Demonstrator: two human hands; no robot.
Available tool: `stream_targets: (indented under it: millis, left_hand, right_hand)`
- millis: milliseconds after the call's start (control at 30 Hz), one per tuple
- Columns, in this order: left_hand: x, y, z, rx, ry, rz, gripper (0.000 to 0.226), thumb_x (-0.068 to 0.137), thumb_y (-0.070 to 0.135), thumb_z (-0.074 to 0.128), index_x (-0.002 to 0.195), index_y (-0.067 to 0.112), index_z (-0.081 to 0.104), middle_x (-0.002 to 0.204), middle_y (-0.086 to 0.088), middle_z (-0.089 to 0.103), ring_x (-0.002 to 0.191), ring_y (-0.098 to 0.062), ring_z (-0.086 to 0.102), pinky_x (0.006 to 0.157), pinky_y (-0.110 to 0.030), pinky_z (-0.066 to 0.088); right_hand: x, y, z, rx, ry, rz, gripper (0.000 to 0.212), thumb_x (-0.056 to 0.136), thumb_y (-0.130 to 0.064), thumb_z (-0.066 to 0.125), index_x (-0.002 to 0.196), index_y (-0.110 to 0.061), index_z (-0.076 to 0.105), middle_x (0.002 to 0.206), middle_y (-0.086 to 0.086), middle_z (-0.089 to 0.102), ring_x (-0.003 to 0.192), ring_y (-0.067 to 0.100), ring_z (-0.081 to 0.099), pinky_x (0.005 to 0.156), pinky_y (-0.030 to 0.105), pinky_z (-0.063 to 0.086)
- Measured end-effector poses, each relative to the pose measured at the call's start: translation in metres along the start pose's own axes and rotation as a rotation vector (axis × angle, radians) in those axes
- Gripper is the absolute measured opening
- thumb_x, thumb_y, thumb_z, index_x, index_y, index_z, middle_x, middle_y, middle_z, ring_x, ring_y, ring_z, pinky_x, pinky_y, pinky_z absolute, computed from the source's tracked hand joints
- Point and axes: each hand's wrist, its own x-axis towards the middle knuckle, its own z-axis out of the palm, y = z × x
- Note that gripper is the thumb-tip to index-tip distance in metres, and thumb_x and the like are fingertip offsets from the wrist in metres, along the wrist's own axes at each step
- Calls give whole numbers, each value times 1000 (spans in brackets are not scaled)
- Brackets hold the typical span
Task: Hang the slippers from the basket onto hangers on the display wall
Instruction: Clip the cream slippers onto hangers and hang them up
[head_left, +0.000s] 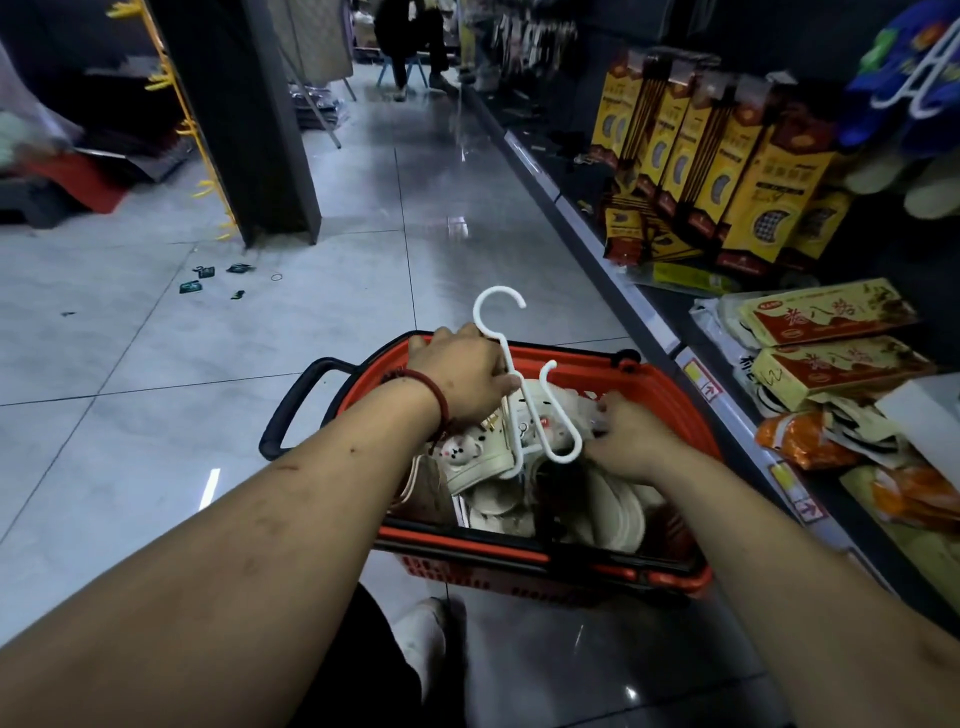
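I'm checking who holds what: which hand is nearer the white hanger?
Left. The left hand grips the white hanger by its stem above the basket; the right hand is down among the slippers, just beside its lower loop.

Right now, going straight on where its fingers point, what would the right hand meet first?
The right hand would likely meet the white hanger held by the left hand; depth is unclear.

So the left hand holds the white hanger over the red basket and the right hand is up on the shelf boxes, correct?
Not quite: the head view shows the right hand down in the red basket, touching the cream slippers. The left hand does hold the white hanger over the basket.
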Motion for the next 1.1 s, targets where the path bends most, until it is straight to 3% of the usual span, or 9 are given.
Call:
stream_targets:
  millis: [133, 300, 367, 433, 567, 733, 867, 967, 1100]
  left_hand:
    - [9, -4, 5, -35, 1, -1, 27, 92, 57, 51, 84, 32, 62, 115, 1, 55, 110, -27, 49, 95, -45, 35]
    - [17, -9, 12, -333, -25, 44, 23, 83, 54, 68, 70, 37, 61, 101, -4, 63, 93, -23, 64, 84, -32, 51]
    - [15, -15, 11, -565, -18, -27, 24, 76, 51, 77, 95, 38, 67, 109, -1, 65, 96, -15, 65, 82, -29, 55]
    - [9, -25, 10, -810, -138, -108, 62, 72, 32, 86, 125, 36, 55, 113, 2, 64, 96, -13, 65, 66, -25, 57]
    - [-3, -38, 12, -899, -275, -32, 61, 78, 1, 79, 126, 26, 52, 90, 8, 71, 72, 2, 66, 52, -18, 49]
    - [8, -39, 14, -1145, 4, -212, 52, 81, 15, 79, 126, 18, 52, 104, -1, 69, 75, -8, 68, 56, -22, 53]
    - [25, -51, 13, -1374, 281, -410, 36, 83, 27, 77, 111, 11, 61, 89, -9, 69, 53, -13, 62, 41, -19, 44]
    - [26, -64, 16, -1341, 361, -475, 38, 69, 39, 82, 97, 18, 67, 93, -5, 74, 81, -26, 72, 66, -39, 59]
    - [22, -62, 19, -1244, 300, -462, 86, 68, 43, 83, 144, 26, 47, 146, 2, 50, 127, -20, 54, 108, -42, 43]
  right_hand:
    - [-9, -16, -5, 89, 60, -227, 53, 75, -22, 78, 125, -27, 62, 126, 1, 62, 107, 21, 61, 94, 35, 52]
    - [-9, -12, 8, 319, -45, -242, 33, 68, -58, 68, 94, -39, 72, 86, -5, 77, 85, 22, 74, 88, 53, 56]
    - [-10, -8, 12, 466, -18, -208, 23, 77, -50, 70, 92, -34, 74, 84, 2, 78, 81, 29, 75, 81, 55, 59]
    - [-10, -6, 12, 604, 13, -190, 10, 88, -32, 70, 90, -23, 74, 83, 7, 77, 77, 34, 73, 69, 48, 59]
    - [-11, -3, 10, 767, -16, -230, 9, 98, -6, 60, 94, -6, 69, 79, 13, 73, 62, 29, 66, 49, 30, 49]
    - [-8, -2, 7, 758, -84, -219, 9, 99, -13, 62, 92, -14, 67, 80, 6, 72, 57, 20, 55, 40, 22, 34]
    - [-9, 3, 6, 641, -137, -220, 10, 98, -14, 63, 95, -19, 71, 81, 4, 75, 55, 21, 61, 43, 24, 33]
    - [-9, 0, 1, 885, -153, -258, 7, 100, -11, 60, 95, -9, 65, 87, 14, 69, 53, 20, 56, 40, 23, 30]
    - [-14, -12, -11, 1081, -146, -297, 9, 98, -14, 62, 103, -7, 64, 85, 10, 67, 54, 18, 51, 41, 22, 27]
